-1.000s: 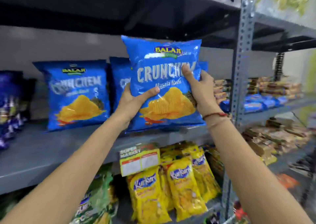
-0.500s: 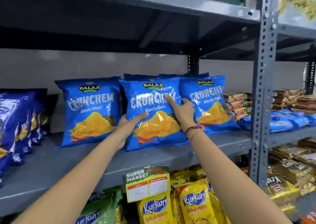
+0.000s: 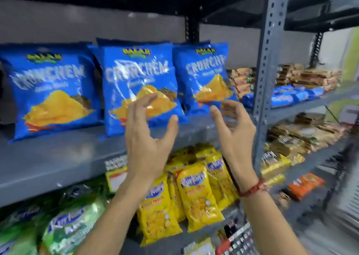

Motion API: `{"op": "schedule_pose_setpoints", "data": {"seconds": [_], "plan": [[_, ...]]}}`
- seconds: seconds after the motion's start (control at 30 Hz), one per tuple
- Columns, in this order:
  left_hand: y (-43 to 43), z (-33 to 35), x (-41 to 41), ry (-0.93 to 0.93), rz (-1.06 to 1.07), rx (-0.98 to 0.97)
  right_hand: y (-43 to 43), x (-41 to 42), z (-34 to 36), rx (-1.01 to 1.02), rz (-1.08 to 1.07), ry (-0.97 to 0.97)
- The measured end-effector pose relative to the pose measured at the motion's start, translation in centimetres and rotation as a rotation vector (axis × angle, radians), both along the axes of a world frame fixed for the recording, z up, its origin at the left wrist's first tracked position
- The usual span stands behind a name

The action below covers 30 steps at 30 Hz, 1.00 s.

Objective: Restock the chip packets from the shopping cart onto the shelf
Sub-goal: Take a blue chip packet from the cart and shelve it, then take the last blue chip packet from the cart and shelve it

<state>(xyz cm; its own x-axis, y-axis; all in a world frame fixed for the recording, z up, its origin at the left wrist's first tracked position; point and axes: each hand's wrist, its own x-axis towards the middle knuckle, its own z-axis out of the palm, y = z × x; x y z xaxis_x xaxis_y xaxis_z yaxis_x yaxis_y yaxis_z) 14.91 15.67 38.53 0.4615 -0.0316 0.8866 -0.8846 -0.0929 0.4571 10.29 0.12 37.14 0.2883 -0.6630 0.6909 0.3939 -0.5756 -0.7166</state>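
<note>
Three blue Crunchem chip packets stand upright in a row on the grey shelf (image 3: 64, 159): a left one (image 3: 48, 91), a middle one (image 3: 136, 76) and a right one (image 3: 206, 74). More blue packets show behind them. My left hand (image 3: 145, 138) hovers open in front of the middle packet's lower part, fingers spread, touching nothing. My right hand (image 3: 235, 130), with a red thread at the wrist, is open just below the right packet. A corner of the shopping cart (image 3: 239, 241) shows at the bottom edge.
Yellow Kurkure packets (image 3: 196, 192) and green packets (image 3: 66, 229) fill the shelf below. A perforated grey upright post (image 3: 266, 79) stands right of my hands. Beyond it, shelves hold biscuit packs (image 3: 307, 77) and other snacks. A price label (image 3: 115, 174) hangs on the shelf edge.
Both hands have let go of the middle blue packet and drawn back toward me, fingers spread. The packet stays standing on the shelf.
</note>
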Motion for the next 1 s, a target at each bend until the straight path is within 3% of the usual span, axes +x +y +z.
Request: {"op": "schedule_pose_setpoints", "data": {"seconds": [0.23,0.37,0.63,0.77,0.87,1.0], "plan": [[-10.0,-11.9,-6.5,0.184,-0.447,0.325,-6.8,-10.9,-12.9,0.174,-0.239,0.205],[-15.4,-20.4,-9.3,0.334,-0.601,0.572,-10.0,-17.3,-22.0,0.292,-0.404,0.385],[-23.3,-36.4,-14.0,0.665,-0.845,1.256,-13.4,-28.3,-39.0,0.674,-0.530,0.787],[-26.7,-44.0,-16.8,0.726,-0.911,1.609,-13.7,-32.5,-46.8,0.950,-0.567,0.928],[-28.9,-49.0,-18.0,0.912,-0.891,1.667,-14.0,-34.0,-51.1,1.105,-0.534,0.851],[-31.8,-54.5,-19.2,1.165,-0.790,1.535,-16.9,-35.2,-55.9,1.263,-0.526,0.674]]}}
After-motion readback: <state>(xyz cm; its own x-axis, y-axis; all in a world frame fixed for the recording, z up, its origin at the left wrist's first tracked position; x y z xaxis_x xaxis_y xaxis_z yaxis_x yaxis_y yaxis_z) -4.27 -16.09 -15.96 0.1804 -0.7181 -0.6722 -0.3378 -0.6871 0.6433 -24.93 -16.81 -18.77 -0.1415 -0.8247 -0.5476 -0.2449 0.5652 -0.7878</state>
